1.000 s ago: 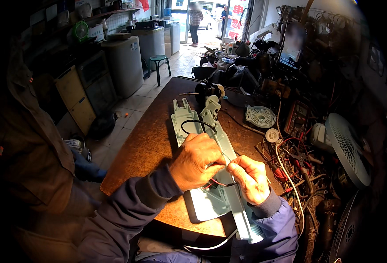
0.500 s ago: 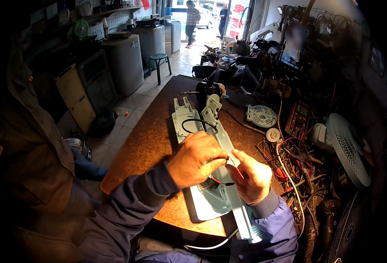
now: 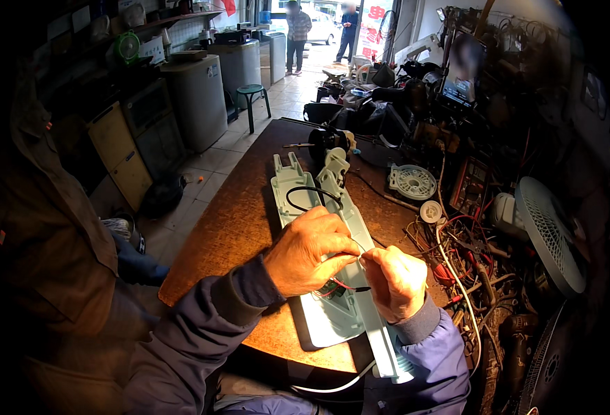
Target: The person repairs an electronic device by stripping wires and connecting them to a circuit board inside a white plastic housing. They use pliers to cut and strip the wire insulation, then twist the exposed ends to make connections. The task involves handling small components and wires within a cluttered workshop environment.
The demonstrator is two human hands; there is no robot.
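Left hand [image 3: 312,251] and right hand [image 3: 395,282] angle inward above the pale casing [image 3: 327,330], fingertips pinched together on a thin wire [image 3: 358,244].

Single head cam, L of a side-by-side pair, wide fisheye w/ dark curved edges. Looks down & fwd from above/behind L hand [image 3: 312,252] & R hand [image 3: 396,280], both near, abt mid-view; sleeved forearms [image 3: 198,328] enter below them, tabletop [image 3: 229,221] beneath, bright doorway [image 3: 323,52] far beyond.

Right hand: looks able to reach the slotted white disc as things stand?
Probably yes: nothing tall stands between right hand and slotted disc, though that hand seems to pinch a thin wire.
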